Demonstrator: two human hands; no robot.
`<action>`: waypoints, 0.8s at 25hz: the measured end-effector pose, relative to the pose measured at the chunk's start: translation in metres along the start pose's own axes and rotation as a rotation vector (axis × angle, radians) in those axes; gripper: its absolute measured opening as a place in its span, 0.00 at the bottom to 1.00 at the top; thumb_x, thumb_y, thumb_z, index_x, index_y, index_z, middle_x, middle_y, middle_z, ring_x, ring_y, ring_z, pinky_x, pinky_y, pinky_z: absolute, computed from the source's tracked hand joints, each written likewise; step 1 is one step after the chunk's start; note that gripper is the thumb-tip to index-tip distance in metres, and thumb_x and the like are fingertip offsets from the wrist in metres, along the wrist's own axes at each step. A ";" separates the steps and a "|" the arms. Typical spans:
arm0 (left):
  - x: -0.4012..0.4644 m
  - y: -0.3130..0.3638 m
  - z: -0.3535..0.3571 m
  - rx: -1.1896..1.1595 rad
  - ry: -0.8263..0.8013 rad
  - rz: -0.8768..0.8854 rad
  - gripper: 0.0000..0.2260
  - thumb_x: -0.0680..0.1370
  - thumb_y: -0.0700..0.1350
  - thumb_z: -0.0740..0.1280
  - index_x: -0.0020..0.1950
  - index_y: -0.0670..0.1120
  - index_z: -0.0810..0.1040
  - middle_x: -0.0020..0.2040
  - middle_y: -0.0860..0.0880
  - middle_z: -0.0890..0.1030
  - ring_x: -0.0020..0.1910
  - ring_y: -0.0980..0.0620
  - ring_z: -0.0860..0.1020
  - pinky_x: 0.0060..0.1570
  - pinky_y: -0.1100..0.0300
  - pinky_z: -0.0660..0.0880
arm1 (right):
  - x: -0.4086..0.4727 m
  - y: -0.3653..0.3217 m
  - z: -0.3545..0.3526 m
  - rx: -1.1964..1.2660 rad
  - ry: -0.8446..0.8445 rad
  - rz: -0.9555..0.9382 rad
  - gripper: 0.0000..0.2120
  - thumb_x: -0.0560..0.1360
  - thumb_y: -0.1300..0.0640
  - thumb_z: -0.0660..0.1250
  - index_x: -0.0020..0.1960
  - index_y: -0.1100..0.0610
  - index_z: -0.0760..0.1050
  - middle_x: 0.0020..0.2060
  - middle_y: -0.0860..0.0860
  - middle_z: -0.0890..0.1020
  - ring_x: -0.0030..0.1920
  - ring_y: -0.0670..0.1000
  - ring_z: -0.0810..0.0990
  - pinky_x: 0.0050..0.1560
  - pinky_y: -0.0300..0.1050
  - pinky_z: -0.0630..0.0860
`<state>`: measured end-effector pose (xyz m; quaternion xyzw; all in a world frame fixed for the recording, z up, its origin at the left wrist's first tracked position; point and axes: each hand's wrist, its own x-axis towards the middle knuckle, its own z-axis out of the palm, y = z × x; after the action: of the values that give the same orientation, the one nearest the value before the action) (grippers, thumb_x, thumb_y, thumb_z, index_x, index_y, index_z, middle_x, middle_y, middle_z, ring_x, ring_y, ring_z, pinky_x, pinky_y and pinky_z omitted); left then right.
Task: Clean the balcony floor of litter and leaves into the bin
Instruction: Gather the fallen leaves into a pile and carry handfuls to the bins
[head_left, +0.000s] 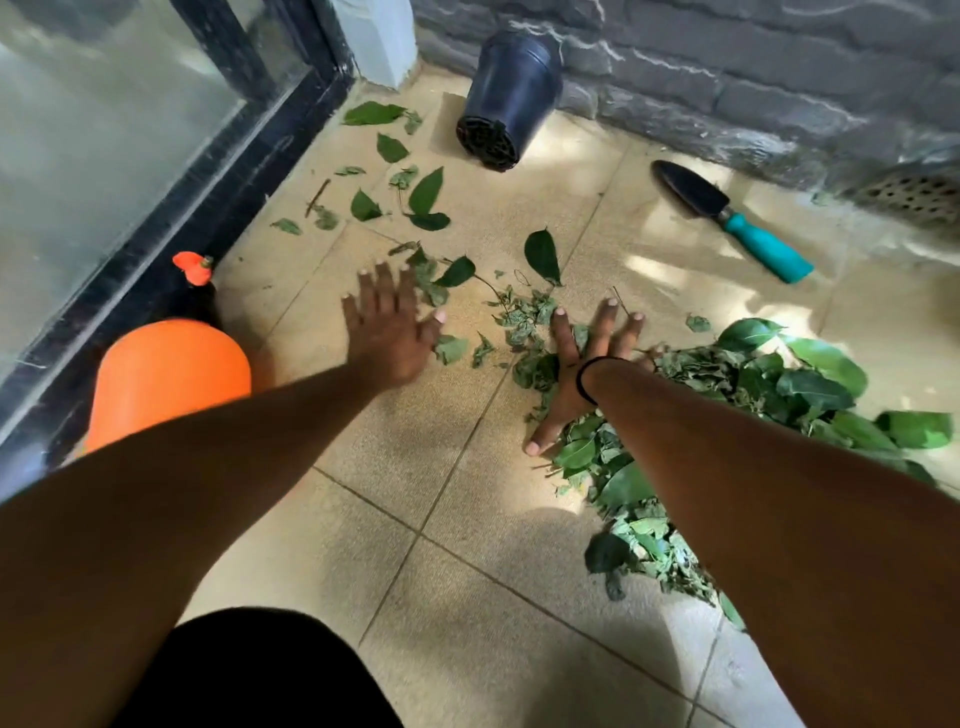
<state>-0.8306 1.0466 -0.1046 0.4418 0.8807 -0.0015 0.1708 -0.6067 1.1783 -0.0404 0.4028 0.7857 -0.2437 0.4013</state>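
Green leaves lie scattered over the beige tiled floor. A big heap of leaves is piled at the right. My right hand lies flat, fingers spread, on the left edge of that heap. My left hand, blurred, is spread open just above the floor beside a loose patch of small leaves. More single leaves lie farther back near the window frame. No bin is in view.
A black plant pot lies tipped over at the back by the grey stone wall. A trowel with a teal handle lies at the right. An orange sprayer bottle stands at the left against the black window frame. A drain grate sits far right.
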 end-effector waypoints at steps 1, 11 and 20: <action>-0.003 0.005 0.006 0.025 -0.003 0.119 0.38 0.80 0.70 0.39 0.82 0.47 0.39 0.81 0.38 0.37 0.80 0.36 0.37 0.75 0.34 0.40 | 0.000 -0.001 0.000 -0.004 -0.003 0.005 0.82 0.46 0.30 0.81 0.70 0.42 0.16 0.63 0.63 0.14 0.66 0.72 0.19 0.68 0.81 0.40; 0.071 -0.085 -0.056 -0.260 0.326 -0.457 0.52 0.69 0.68 0.73 0.82 0.48 0.48 0.82 0.36 0.46 0.80 0.33 0.47 0.76 0.35 0.52 | -0.001 -0.006 -0.011 -0.083 -0.082 0.063 0.82 0.46 0.26 0.78 0.67 0.42 0.13 0.61 0.64 0.13 0.64 0.74 0.17 0.66 0.83 0.40; 0.042 -0.018 -0.040 -0.116 -0.207 0.209 0.43 0.74 0.75 0.52 0.80 0.59 0.35 0.80 0.44 0.31 0.77 0.36 0.30 0.69 0.25 0.34 | 0.003 -0.008 -0.015 -0.075 -0.092 0.071 0.83 0.44 0.25 0.78 0.64 0.43 0.11 0.57 0.64 0.10 0.60 0.73 0.15 0.64 0.82 0.34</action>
<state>-0.8800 1.0745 -0.0826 0.5179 0.8062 0.0215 0.2853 -0.6208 1.1854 -0.0338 0.4033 0.7602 -0.2179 0.4604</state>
